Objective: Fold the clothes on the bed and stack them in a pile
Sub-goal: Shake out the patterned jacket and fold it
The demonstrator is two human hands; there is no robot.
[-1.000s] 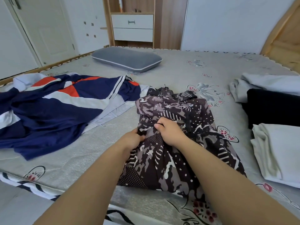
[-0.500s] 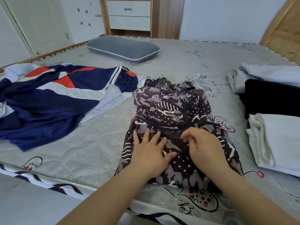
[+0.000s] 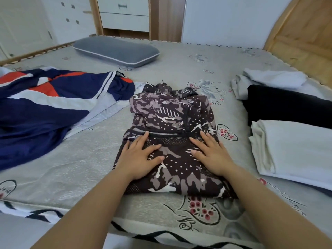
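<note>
Across the bed (image 3: 179, 60), the patterned garment (image 3: 172, 126) lies near the front edge, folded narrow. Both hands, bunched in it a second ago, now rest flat: left hand (image 3: 142, 157) and right hand (image 3: 212, 155) press it smooth, fingers straight, gripping nothing. Another fold probably remains before stacking.

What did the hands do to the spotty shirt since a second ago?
Both hands let go of the bunched cloth and spread apart. The left hand and right hand now press flat on the shirt, which lies smoother. The blue clothes, pillow and pile stayed put.
</note>
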